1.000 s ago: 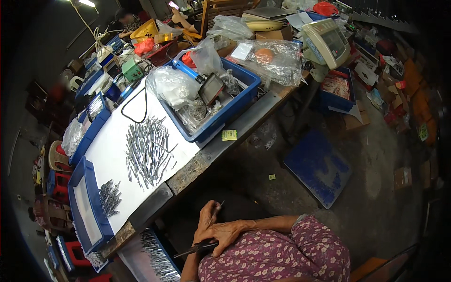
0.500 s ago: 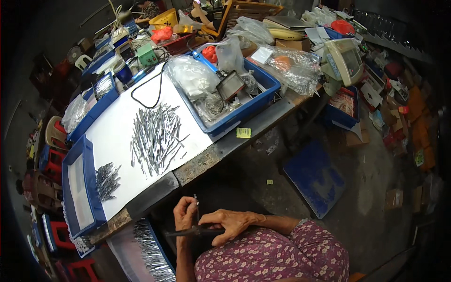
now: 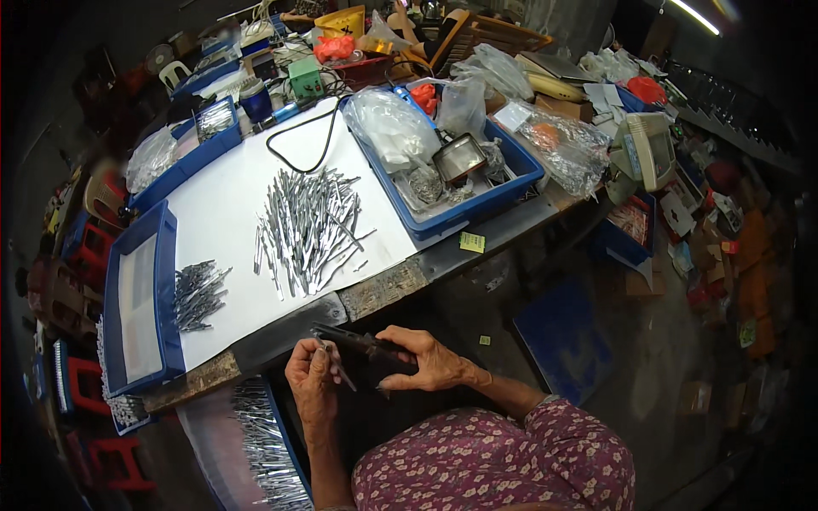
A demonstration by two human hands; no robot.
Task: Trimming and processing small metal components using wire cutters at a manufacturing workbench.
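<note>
My left hand [image 3: 310,375] is closed in a pinch on a thin metal strip [image 3: 340,366], just off the table's front edge. Beside it, my right hand [image 3: 430,359] is wrapped round a long dark tool [image 3: 362,339] whose far end reaches over the left fingertips; its exact kind does not show. On the white sheet [image 3: 230,255] lies a big heap of thin silvery metal strips [image 3: 311,230], with a smaller pile of darker strips [image 3: 200,294] to its left. More strips [image 3: 268,447] lie in a blue-edged tray below the table edge.
A shallow blue tray [image 3: 167,298] stands at the table's left end. Behind the heap, a blue bin [image 3: 477,223] holds plastic bags and metal parts. A black cord loop [image 3: 294,166] lies on the sheet. To the right, a blue board [image 3: 562,336] is on the floor.
The dark tool has risen from below my hands to the left fingertips and now tilts. The right hand has moved up slightly; the left has shifted a little left. The whole view has shifted.
</note>
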